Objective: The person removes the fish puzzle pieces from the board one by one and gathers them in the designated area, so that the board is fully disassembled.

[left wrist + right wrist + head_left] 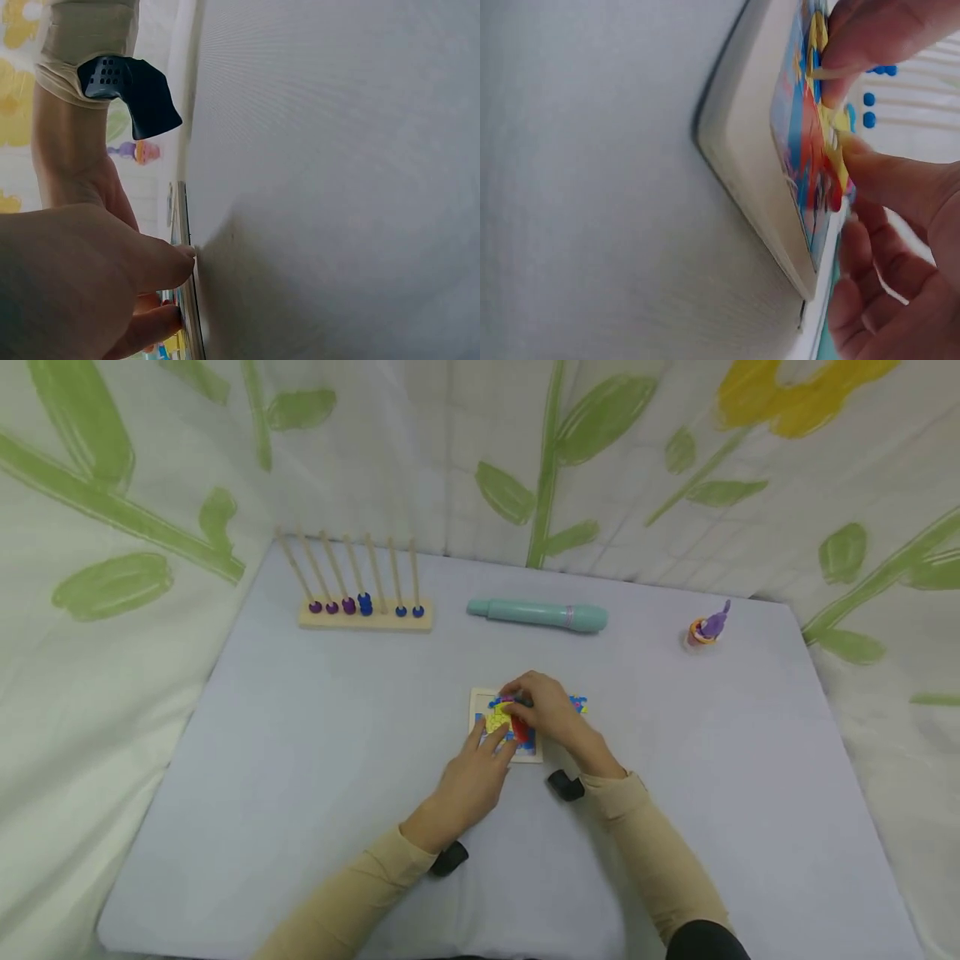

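Note:
A small wooden jigsaw puzzle tray (531,759) with a bright picture in yellow, red and blue lies mid-table. My right hand (551,710) reaches over its right side and pinches a yellow and red puzzle piece (840,166) between thumb and fingers, tilted up from the picture. From the front left, my left hand (468,781) rests on the tray with fingers stretched over the picture. Its thumb (169,262) lies at the tray's edge in the left wrist view. More puzzle pieces (578,702) show behind the right hand, partly hidden by it.
A wooden peg stand (365,621) with purple and blue beads stands at the back left. Behind the tray lies a teal tube-shaped object (536,613). A small figure with a purple top (705,629) is at the back right. A leaf-painted curtain (405,460) hangs behind the table.

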Action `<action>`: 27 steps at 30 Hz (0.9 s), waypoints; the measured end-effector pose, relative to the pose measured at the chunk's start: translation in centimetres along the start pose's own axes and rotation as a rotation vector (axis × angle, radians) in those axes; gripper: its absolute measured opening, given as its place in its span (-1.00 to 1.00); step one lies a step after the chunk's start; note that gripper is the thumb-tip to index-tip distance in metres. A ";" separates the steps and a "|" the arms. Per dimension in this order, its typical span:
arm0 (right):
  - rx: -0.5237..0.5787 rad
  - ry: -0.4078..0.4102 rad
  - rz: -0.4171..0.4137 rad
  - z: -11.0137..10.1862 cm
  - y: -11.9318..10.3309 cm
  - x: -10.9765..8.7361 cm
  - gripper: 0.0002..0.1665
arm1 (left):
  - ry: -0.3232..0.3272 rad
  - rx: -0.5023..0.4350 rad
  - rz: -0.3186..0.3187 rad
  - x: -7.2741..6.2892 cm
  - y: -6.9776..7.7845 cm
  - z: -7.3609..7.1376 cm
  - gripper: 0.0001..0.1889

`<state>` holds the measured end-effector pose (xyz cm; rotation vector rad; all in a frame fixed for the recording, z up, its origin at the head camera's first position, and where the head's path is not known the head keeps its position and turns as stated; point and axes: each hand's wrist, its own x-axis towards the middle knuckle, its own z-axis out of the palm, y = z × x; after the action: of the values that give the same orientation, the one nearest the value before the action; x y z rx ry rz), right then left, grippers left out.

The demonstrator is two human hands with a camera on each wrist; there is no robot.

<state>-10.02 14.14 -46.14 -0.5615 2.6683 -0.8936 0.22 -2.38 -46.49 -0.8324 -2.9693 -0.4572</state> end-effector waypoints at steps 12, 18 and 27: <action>0.170 0.162 0.081 -6.5 4.8 -3.0 -0.74 | -0.038 -0.019 -0.001 0.0 0.4 0.3 -0.67; 0.136 0.001 0.357 -10.5 9.7 -5.7 -0.67 | -0.062 -0.060 -0.055 -0.1 0.3 0.0 -0.67; -0.013 0.040 0.383 -9.3 11.1 -5.6 -0.70 | -0.014 -0.061 -0.029 -0.3 0.4 0.2 -0.68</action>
<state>-11.56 29.60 -45.11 -0.0270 2.6842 -0.7799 0.69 -2.14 -46.65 -0.8016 -2.9979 -0.5478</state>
